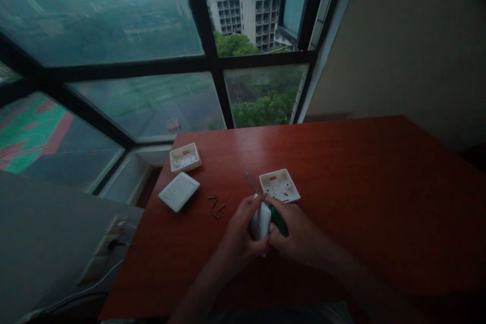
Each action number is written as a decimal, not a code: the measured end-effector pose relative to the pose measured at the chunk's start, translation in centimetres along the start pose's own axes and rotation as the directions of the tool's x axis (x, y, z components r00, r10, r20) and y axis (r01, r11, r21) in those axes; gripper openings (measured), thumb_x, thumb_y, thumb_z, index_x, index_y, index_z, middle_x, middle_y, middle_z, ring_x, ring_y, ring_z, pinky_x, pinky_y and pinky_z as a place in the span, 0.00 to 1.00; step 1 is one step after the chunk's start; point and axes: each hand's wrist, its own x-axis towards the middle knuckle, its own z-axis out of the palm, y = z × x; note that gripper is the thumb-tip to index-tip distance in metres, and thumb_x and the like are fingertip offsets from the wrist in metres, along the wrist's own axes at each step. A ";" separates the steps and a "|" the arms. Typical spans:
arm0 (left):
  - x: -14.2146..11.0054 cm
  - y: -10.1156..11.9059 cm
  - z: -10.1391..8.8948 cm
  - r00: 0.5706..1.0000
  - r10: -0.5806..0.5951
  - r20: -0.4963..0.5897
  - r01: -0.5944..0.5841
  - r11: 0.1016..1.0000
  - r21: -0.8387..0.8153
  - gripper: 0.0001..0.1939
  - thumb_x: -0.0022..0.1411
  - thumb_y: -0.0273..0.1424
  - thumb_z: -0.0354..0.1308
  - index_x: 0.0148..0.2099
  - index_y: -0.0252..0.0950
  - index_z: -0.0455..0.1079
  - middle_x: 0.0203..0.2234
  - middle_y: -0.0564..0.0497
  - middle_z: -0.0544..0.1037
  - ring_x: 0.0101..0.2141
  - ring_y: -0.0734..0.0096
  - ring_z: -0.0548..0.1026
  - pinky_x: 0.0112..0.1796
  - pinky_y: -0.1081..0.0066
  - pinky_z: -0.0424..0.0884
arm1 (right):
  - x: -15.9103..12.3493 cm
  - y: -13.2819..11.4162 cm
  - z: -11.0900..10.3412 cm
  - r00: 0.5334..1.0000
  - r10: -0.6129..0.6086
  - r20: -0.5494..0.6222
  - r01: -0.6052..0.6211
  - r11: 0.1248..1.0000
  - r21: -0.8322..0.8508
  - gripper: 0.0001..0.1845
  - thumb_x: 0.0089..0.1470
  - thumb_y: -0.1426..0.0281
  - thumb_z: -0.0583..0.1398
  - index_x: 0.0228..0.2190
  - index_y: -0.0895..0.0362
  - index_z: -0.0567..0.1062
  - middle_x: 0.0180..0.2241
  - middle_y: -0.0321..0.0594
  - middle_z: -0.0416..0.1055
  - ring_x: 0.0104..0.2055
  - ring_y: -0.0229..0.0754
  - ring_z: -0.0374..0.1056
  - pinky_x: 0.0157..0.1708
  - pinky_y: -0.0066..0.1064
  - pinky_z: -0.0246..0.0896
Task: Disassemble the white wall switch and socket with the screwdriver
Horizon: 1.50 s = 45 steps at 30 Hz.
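My left hand [239, 230] and my right hand [298, 230] meet over the near middle of a red-brown table [360, 177]. Between them they grip a white switch plate [260, 223], held on edge. My right hand also clasps a screwdriver [266, 202] with a green handle; its thin metal shaft points up and left, away from me. Just beyond my hands lies a white wall box [280, 185], open side up.
Left of my hands lie several small screws [216, 206]. A flat white switch cover [178, 191] and a second open white box [185, 157] rest near the table's left edge. A large window stands behind the table. A power strip [104, 248] lies on the floor at left.
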 end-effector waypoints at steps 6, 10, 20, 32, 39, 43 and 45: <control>-0.2 -0.4 0.3 1.000 -0.014 -0.028 0.015 1.000 0.026 0.39 0.50 0.22 0.62 0.63 0.42 0.57 0.57 0.44 0.63 0.57 0.56 0.63 0.57 0.60 0.59 | 0.1 0.5 0.7 0.996 0.022 -0.090 -0.025 0.999 -0.025 0.26 0.44 0.78 0.55 0.49 0.61 0.70 0.42 0.47 0.74 0.41 0.46 0.69 0.42 0.36 0.64; -0.2 -0.2 0.1 0.998 -0.036 -0.041 0.037 0.999 0.004 0.36 0.52 0.24 0.61 0.62 0.41 0.58 0.56 0.44 0.64 0.56 0.56 0.64 0.57 0.59 0.60 | 0.2 0.7 0.5 0.998 0.019 -0.055 -0.018 1.000 0.023 0.28 0.48 0.77 0.56 0.53 0.62 0.68 0.46 0.49 0.73 0.45 0.47 0.69 0.47 0.39 0.63; -0.2 0.5 -0.9 0.992 -0.091 -0.086 0.094 0.995 0.032 0.31 0.56 0.30 0.62 0.61 0.41 0.58 0.52 0.44 0.67 0.52 0.57 0.66 0.54 0.59 0.62 | 0.5 0.7 0.1 0.999 -0.008 -0.041 0.012 0.994 0.113 0.18 0.56 0.70 0.56 0.49 0.55 0.72 0.44 0.43 0.75 0.45 0.46 0.70 0.44 0.35 0.64; -0.9 0.6 -1.3 0.997 -0.034 0.069 0.034 0.999 0.004 0.38 0.56 0.26 0.60 0.67 0.42 0.50 0.59 0.43 0.60 0.58 0.56 0.60 0.58 0.58 0.57 | 0.2 1.7 0.6 0.997 0.067 -0.029 -0.064 0.994 0.090 0.34 0.48 0.70 0.60 0.58 0.60 0.65 0.54 0.50 0.69 0.56 0.52 0.64 0.56 0.46 0.57; -0.8 0.2 -1.2 0.998 -0.025 0.052 0.022 0.998 0.058 0.40 0.53 0.25 0.61 0.66 0.43 0.52 0.59 0.44 0.61 0.58 0.54 0.60 0.58 0.57 0.58 | 0.3 1.6 0.7 0.999 0.037 -0.032 -0.037 0.999 -0.005 0.37 0.47 0.71 0.60 0.59 0.63 0.63 0.57 0.55 0.65 0.59 0.54 0.61 0.58 0.49 0.53; -0.6 0.3 -1.3 0.998 -0.033 0.049 0.030 0.997 0.073 0.41 0.52 0.23 0.61 0.66 0.45 0.53 0.58 0.45 0.63 0.57 0.55 0.63 0.57 0.58 0.59 | 0.3 1.5 0.7 0.999 -0.027 -0.024 0.027 0.999 -0.021 0.34 0.48 0.74 0.58 0.59 0.60 0.64 0.55 0.53 0.68 0.55 0.53 0.65 0.55 0.47 0.58; -0.6 0.3 -1.2 0.999 -0.035 0.040 0.032 0.997 0.074 0.41 0.52 0.22 0.61 0.66 0.46 0.53 0.58 0.46 0.63 0.57 0.56 0.63 0.57 0.59 0.60 | 0.3 1.6 0.7 0.999 -0.039 -0.008 0.039 0.999 -0.014 0.34 0.48 0.75 0.57 0.59 0.60 0.64 0.52 0.51 0.71 0.53 0.51 0.67 0.54 0.45 0.60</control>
